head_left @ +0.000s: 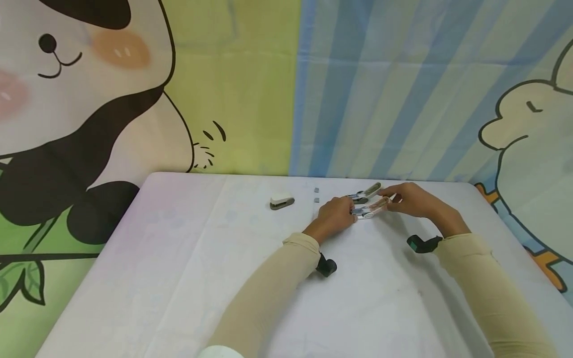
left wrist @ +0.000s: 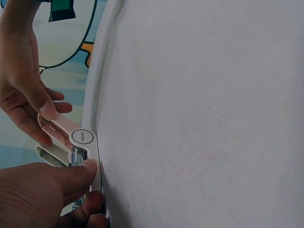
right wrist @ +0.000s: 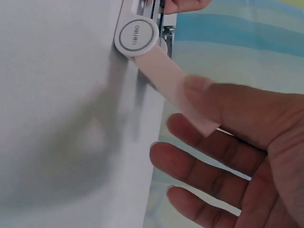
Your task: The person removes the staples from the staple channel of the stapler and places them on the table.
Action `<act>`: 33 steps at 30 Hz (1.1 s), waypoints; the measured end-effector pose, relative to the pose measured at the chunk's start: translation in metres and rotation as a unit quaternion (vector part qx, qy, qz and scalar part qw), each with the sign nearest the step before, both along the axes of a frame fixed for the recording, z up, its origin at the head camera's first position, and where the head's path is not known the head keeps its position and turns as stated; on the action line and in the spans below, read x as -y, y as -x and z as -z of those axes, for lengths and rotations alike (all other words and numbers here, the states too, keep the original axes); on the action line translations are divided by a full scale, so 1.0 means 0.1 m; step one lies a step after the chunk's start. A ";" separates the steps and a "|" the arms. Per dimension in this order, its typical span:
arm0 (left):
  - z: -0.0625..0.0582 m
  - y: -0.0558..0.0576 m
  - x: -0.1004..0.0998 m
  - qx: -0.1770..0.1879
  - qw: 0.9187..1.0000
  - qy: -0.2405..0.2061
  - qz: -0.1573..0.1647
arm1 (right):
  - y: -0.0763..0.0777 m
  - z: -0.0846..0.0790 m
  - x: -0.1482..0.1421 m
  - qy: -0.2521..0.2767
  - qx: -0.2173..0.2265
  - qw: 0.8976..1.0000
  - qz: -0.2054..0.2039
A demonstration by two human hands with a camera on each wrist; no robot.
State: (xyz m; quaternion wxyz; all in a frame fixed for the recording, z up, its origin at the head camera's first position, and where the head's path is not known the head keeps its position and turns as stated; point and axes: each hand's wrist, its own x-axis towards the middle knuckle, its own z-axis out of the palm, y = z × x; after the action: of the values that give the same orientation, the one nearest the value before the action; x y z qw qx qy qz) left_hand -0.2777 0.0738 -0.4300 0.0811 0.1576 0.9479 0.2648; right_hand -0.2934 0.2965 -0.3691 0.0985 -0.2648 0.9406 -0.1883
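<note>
A pink and white stapler [head_left: 372,208] stands with its top swung up, between both hands. My left hand [head_left: 334,217] grips its white lower part, thumb along the side in the left wrist view. With thumb and forefinger, my right hand [right wrist: 237,137] pinches the free end of the pink top [right wrist: 166,78]; the other fingers stay loosely apart. Just behind is a grey-green stapler [head_left: 370,190], also opened, its near end partly hidden by the left hand. Metal staple channels show inside both.
A white and grey stapler [head_left: 281,202] lies closed, left of the hands. Two small grey staple strips [head_left: 316,190] lie between it and the left hand. The white table [head_left: 156,278] ends at a printed cloth backdrop [head_left: 250,109] close behind the staplers.
</note>
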 end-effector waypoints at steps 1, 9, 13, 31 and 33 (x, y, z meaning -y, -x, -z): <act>0.00 0.00 0.01 -0.003 1.000 -0.001 -0.001 | -0.01 -0.02 0.01 0.001 -0.007 1.000 0.001; -0.03 0.06 0.24 -0.036 0.999 -0.024 0.003 | -0.04 -0.16 0.24 0.104 -0.181 0.978 0.002; -0.13 0.12 0.40 -0.076 0.996 -0.041 -0.017 | -0.07 -0.19 0.43 0.157 -0.226 0.961 -0.007; -0.27 0.20 1.49 -0.125 0.986 -0.069 -0.091 | 0.14 0.17 1.50 0.211 -0.095 0.970 -0.078; -0.26 0.21 1.62 -0.127 0.985 -0.077 -0.088 | 0.18 0.24 1.59 0.206 -0.068 0.973 -0.079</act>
State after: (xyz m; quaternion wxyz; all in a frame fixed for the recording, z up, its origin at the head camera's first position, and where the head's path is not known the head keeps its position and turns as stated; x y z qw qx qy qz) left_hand -0.2988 -0.0885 -0.4040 -0.0756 0.1114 0.9375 0.3209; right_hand -0.3117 0.1378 -0.3926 -0.0079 -0.3648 0.8624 -0.3510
